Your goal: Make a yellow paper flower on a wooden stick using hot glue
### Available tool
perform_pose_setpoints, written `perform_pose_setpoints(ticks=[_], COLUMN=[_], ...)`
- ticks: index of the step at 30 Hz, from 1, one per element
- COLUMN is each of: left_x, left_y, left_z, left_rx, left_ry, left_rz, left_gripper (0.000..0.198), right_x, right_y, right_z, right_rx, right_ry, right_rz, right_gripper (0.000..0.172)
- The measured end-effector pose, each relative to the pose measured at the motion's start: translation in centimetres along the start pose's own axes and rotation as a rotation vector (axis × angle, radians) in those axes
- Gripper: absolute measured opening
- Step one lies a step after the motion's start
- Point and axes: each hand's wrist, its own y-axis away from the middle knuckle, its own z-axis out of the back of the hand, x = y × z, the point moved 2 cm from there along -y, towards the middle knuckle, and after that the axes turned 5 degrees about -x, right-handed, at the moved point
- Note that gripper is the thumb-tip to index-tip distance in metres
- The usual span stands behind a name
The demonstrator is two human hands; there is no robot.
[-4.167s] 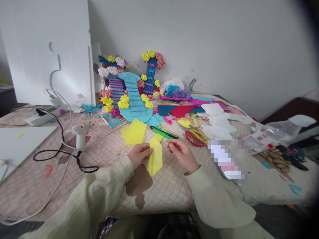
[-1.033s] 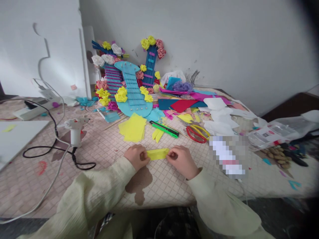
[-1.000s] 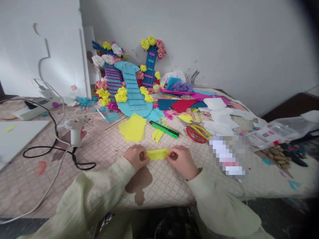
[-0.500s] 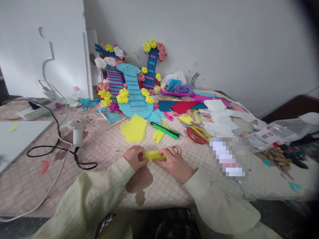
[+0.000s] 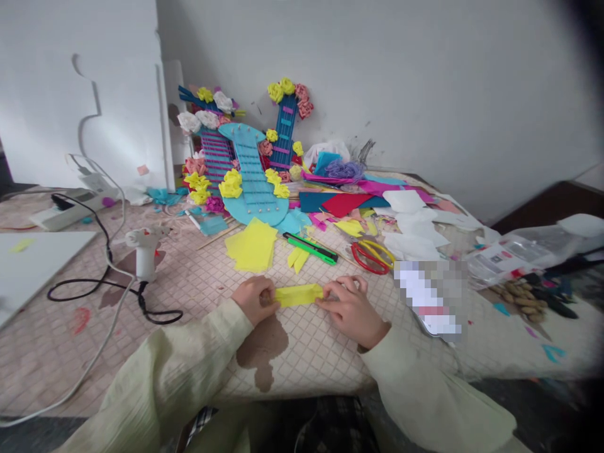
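A strip of yellow crepe paper (image 5: 298, 296) stretches between my two hands, just above the table. My left hand (image 5: 255, 299) is closed, pinching its left end. At the other end, my right hand (image 5: 355, 309) pinches the strip between thumb and fingertips. Beyond my hands lie a stack of yellow paper sheets (image 5: 252, 245) and a few small cut yellow pieces (image 5: 298, 258). A green utility knife (image 5: 311, 248) rests partly over those pieces. To its right are scissors with red and yellow handles (image 5: 372, 257).
A white hot glue gun (image 5: 145, 251) stands at left with its looping cable. Blue string-instrument models with paper flowers (image 5: 255, 170) lean at the back. Coloured paper scraps (image 5: 349, 202) and white paper (image 5: 413, 220) lie back right, plastic packaging (image 5: 514, 258) farther right.
My right hand has moved to the right, away from my left. More of the yellow strip shows between them, drawn out longer and flatter. My left hand stays nearly in place.
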Motion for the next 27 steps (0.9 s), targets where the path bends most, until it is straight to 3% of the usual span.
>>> perform_pose_setpoints(ticks=[4, 9, 14, 22, 27], left_x=[-0.3, -0.8, -0.8, -0.7, -0.9], left_y=[-0.1, -0.1, -0.2, -0.3, -0.5], left_z=[0.2, -0.1, -0.7, -0.6, -0.6], left_rx=[-0.006, -0.003, 0.007, 0.022, 0.001], left_ry=[-0.009, -0.008, -0.048, -0.052, -0.017], left_rz=[-0.008, -0.122, -0.154, -0.153, -0.142], left_gripper=[0.012, 0.037, 0.033, 0.027, 0.033], right_x=[-0.2, -0.1, 0.1, 0.0, -0.2], right_y=[0.1, -0.4, -1.3, -2.5, -2.9], right_z=[-0.2, 0.0, 0.4, 0.0, -0.5], right_rx=[-0.003, -0.007, -0.002, 0.035, 0.014], right_ry=[-0.029, -0.076, -0.085, -0.108, -0.147], right_rz=[0.003, 0.004, 0.025, 0.153, 0.091], right_gripper=[0.027, 0.021, 0.009, 0.011, 0.015])
